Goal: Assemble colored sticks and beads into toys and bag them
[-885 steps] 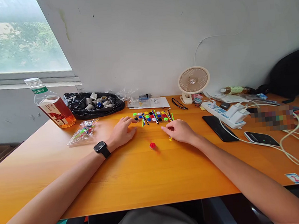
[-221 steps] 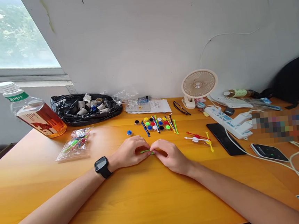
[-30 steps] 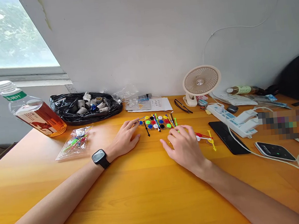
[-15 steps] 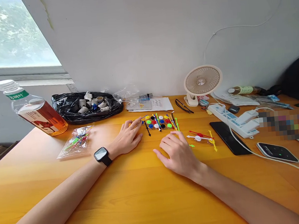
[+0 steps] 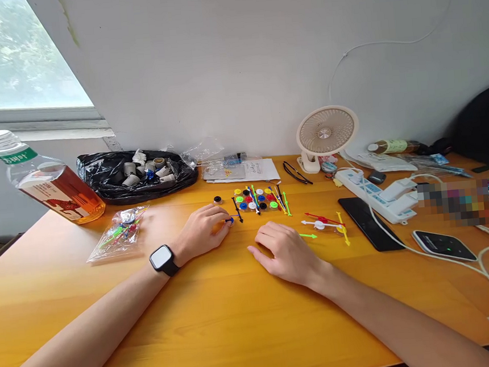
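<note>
Blue pointer (image 5: 230, 219) in left hand (image 5: 204, 234), long axis roughly left-right.

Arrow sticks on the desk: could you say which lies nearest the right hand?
The lone green arrow stick beside the right hand; the others lie farther away.

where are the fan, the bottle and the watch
fan (image 5: 326, 131), head view, centre of the grille
bottle (image 5: 57, 191), head view, on the label
watch (image 5: 161, 257), head view, on the screen
</note>
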Motion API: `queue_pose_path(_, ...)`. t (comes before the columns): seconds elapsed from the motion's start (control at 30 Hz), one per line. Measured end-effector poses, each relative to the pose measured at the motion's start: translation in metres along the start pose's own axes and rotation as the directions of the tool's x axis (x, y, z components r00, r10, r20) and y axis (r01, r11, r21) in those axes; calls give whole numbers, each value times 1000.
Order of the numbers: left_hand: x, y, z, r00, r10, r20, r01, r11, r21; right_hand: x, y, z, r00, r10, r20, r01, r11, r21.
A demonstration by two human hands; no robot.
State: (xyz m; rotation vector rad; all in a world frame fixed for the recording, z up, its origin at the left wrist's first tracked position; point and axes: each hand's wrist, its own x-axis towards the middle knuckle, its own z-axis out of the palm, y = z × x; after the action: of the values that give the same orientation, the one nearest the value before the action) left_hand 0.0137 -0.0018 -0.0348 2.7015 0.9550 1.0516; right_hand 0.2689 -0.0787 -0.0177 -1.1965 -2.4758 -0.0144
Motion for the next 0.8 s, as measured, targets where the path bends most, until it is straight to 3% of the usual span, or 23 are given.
queue_pose_path(0.23, -5, 8, 2, 997, -1, 76, 12, 990, -138, 3, 10, -3, 976, 207, -74, -216, 964, -155)
queue_pose_path(0.53, -10, 37, 6, 978, 100, 184, -25, 929, -370, 3, 9, 5, 999, 35, 13, -37, 990, 137)
queue_pose_path(0.8, -8, 36, 3, 972, 37, 232, 63, 909, -412, 2, 10, 10, 996, 78, -32, -63, 946, 319)
